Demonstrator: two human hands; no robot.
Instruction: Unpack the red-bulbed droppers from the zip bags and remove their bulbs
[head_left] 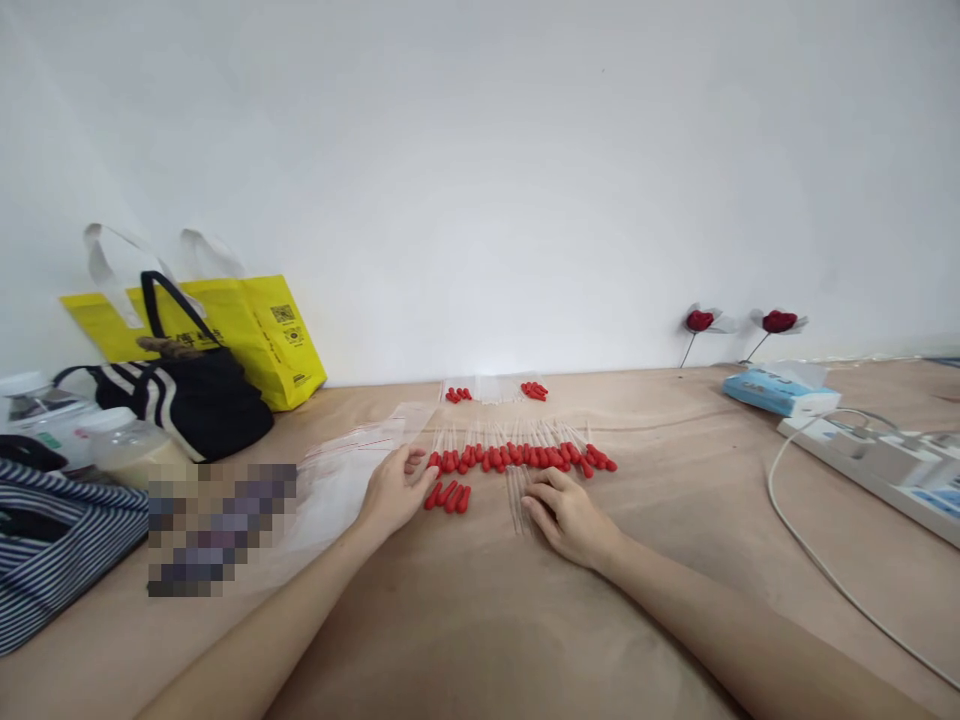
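Observation:
Several droppers with red bulbs (pixel 517 457) and clear tubes lie in a row across the table, most with their tubes pointing away from me. A smaller group of red-bulbed droppers (pixel 448 497) lies closer, at the left. My left hand (pixel 397 488) is at the left end of the row, fingers loosely curled and apart, the thumb against or just beside the bulbs. Next to my right hand (pixel 568 515), several clear tubes (pixel 517 498) point towards me. Its bent fingertips rest at their right side, the thumb apart from the index finger; I see nothing gripped.
Clear plastic bags (pixel 337 480) lie left of my left hand. More red-bulbed droppers (pixel 534 390) rest near the wall. A yellow bag (pixel 262 335), a black bag (pixel 210 400) and jars (pixel 131 450) stand left. A tissue pack (pixel 780 390), power strip (pixel 862 460) and white cable (pixel 802 545) are right.

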